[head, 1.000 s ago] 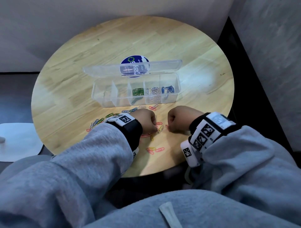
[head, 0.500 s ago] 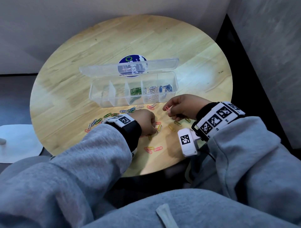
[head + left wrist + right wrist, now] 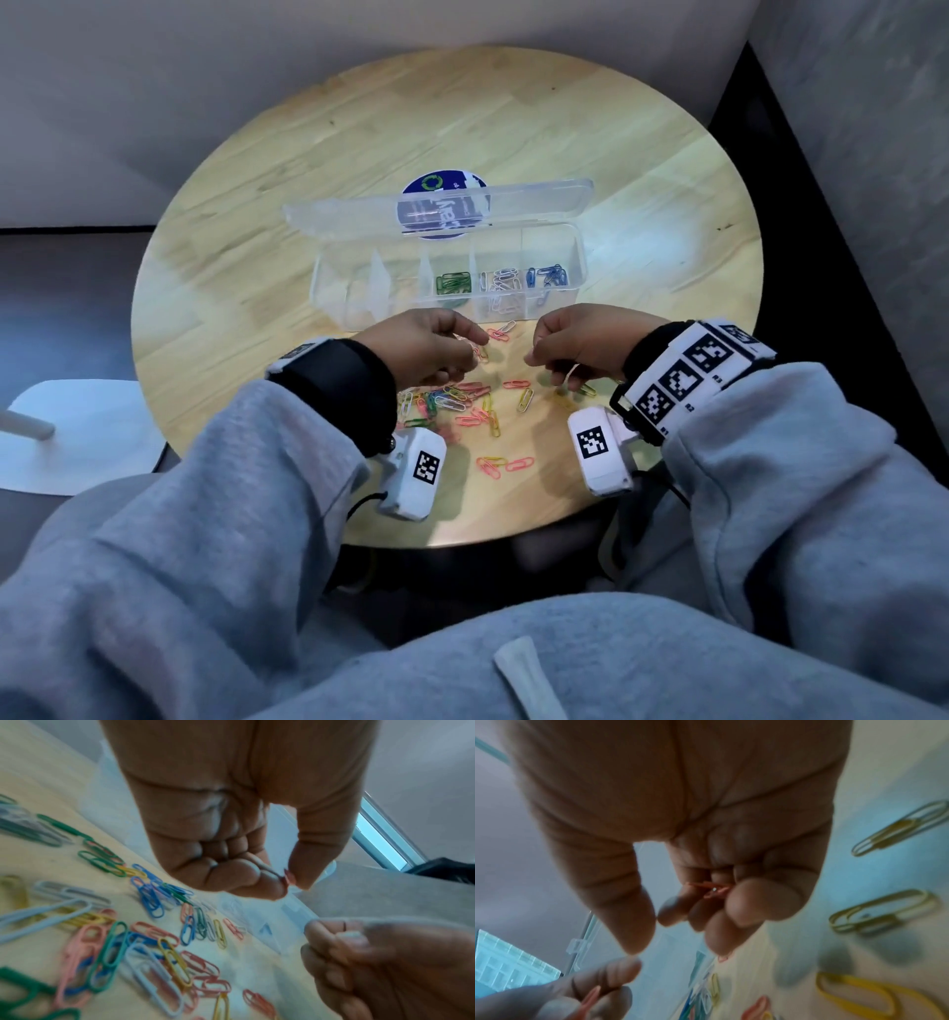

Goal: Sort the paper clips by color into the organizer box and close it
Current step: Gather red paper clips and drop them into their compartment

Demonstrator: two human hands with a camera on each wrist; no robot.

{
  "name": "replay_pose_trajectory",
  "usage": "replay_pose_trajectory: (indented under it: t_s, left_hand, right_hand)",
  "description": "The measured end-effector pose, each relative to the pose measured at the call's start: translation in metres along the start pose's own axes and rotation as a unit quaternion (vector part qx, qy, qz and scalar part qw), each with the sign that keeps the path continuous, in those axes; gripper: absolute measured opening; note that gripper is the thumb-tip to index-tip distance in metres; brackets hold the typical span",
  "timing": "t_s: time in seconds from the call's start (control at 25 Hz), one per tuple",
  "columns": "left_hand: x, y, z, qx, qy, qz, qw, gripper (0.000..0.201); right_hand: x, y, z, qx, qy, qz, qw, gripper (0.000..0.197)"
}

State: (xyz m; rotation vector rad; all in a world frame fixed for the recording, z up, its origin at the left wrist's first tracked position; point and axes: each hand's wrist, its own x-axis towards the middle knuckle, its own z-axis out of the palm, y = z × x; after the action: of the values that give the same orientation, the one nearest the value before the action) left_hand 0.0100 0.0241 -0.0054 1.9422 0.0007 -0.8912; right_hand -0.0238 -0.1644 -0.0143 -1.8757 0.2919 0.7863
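The clear organizer box (image 3: 577, 257) stands open on the round table, its lid (image 3: 359, 216) tipped back. Green clips (image 3: 453, 282), white clips (image 3: 500, 282) and blue clips (image 3: 547, 277) fill its three right compartments. Just in front of the box, my left hand (image 3: 470, 344) pinches a pink clip (image 3: 290, 879) between thumb and forefinger. My right hand (image 3: 539, 357) hovers beside it, fingers curled round pink clips (image 3: 711, 889). Several loose clips of mixed colours (image 3: 462, 406) lie on the wood under my left wrist.
The wooden table (image 3: 308, 154) ends close to my lap. A blue round sticker (image 3: 436, 185) shows behind the lid. More pink clips (image 3: 506, 462) lie near the front edge, yellow ones (image 3: 883, 908) under my right hand. A white base (image 3: 77, 437) stands on the floor at left.
Both hands rose off the pile and moved toward the front of the box. The right hand picked up a pink clip first; the left followed with another.
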Motion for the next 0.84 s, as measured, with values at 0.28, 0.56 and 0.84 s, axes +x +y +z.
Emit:
replay_pose_trajectory:
  t_s: [0.28, 0.56, 0.84]
  left_hand:
    - [-0.007, -0.011, -0.003, -0.143, 0.033, -0.069, 0.987, 0.030]
    - [0.001, -0.010, -0.004, 0.051, 0.049, -0.084, 0.994, 0.010]
    - [0.006, 0.001, 0.020, 0.449, 0.070, 0.000, 0.891, 0.016]
  right_hand:
    - [0.001, -0.003, 0.004, -0.103, 0.021, -0.008, 0.994, 0.032]
    - [0.005, -0.010, 0.015, -0.287, 0.063, -0.016, 0.956, 0.030]
    - [0.010, -0.012, 0.028, -0.353, 0.059, -0.020, 0.933, 0.008]
